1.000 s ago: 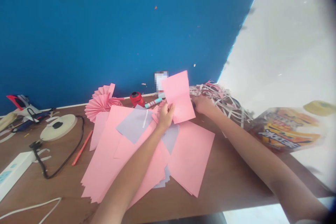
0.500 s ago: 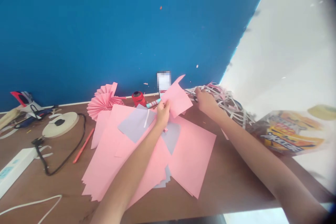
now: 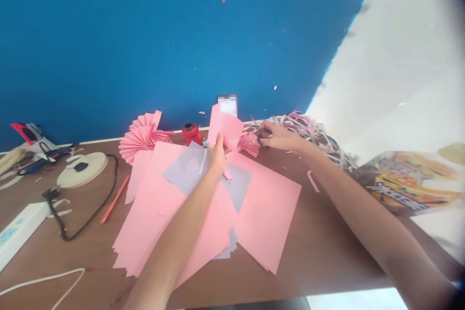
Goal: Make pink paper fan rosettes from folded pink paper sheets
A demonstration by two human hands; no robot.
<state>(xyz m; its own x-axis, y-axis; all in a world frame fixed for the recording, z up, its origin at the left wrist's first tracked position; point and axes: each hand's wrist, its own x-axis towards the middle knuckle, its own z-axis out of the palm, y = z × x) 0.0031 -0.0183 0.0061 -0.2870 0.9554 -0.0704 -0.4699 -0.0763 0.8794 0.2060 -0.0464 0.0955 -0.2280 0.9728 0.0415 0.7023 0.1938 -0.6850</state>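
Observation:
My left hand (image 3: 216,155) is closed on a small pink sheet of paper (image 3: 225,129), held upright above a spread of pink and grey sheets (image 3: 203,203) on the brown table (image 3: 327,237). My right hand (image 3: 278,136) reaches to the far side of the table and is closed round the dark handles of a pair of scissors (image 3: 262,138). The scissors sit next to a small pink folded fan (image 3: 248,144) and a heap of paper strips (image 3: 312,135).
A larger pink paper fan (image 3: 141,136), a red tape dispenser (image 3: 192,133), a red pencil (image 3: 114,199), a tape roll (image 3: 80,169) with a black cable, a white power strip (image 3: 18,232) and tools lie at left. A printed plastic bag (image 3: 410,185) lies at right. A blue wall stands behind.
My left hand has turned the small pink sheet more upright and edge-on. My right hand has moved left from the strip heap and closed on the scissors.

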